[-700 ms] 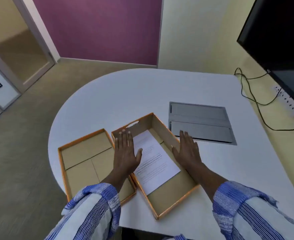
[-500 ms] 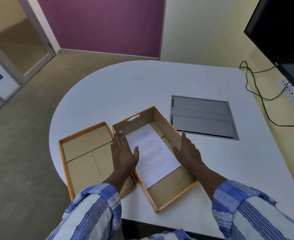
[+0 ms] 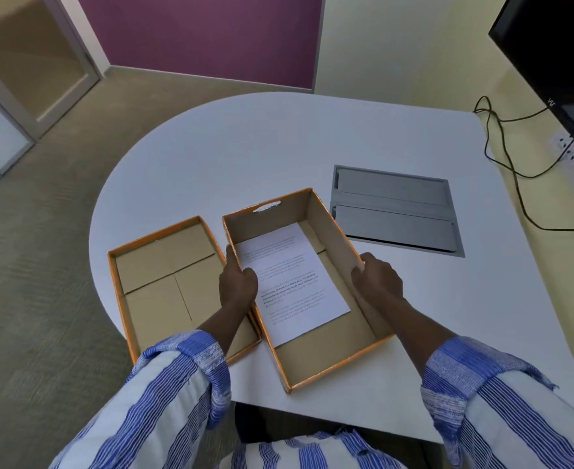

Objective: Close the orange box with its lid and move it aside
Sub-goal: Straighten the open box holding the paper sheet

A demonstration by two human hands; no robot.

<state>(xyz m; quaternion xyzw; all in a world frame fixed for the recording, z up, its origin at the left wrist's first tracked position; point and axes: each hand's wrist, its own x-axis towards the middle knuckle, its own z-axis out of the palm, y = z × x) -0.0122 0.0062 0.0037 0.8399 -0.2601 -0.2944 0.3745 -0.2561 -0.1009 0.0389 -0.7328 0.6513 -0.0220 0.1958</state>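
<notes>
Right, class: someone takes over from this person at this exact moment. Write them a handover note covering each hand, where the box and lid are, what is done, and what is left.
Left hand: gripping the left wall of the orange box, fingers along its rim.
Right hand: gripping the right wall.
Box: open on the white table, a printed sheet lying inside.
Lid: inside-up on the table, just left of the box, untouched.
Done: nothing yet beyond taking hold of the box.
Left: flip the lid, fit it over the box, then move the closed box aside.
</notes>
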